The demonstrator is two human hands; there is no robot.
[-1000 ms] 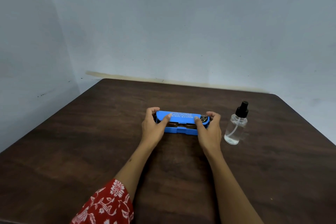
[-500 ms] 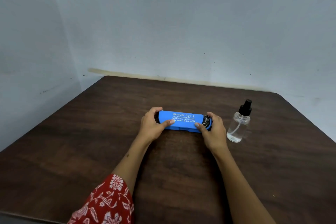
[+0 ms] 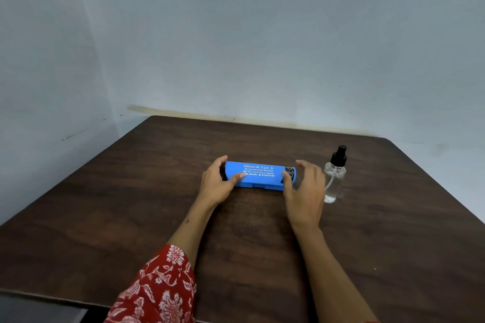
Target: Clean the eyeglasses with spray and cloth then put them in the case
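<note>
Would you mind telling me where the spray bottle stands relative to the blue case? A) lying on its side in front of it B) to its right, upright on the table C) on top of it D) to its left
B: the spray bottle stands upright on the table, to the right of the blue case, just beyond the right hand.

Both forearms reach forward. The left hand point(image 3: 215, 184) curls, its thumb laid flat and its fingers bent behind. The right hand point(image 3: 304, 189) hovers with fingers loosely spread.
</note>
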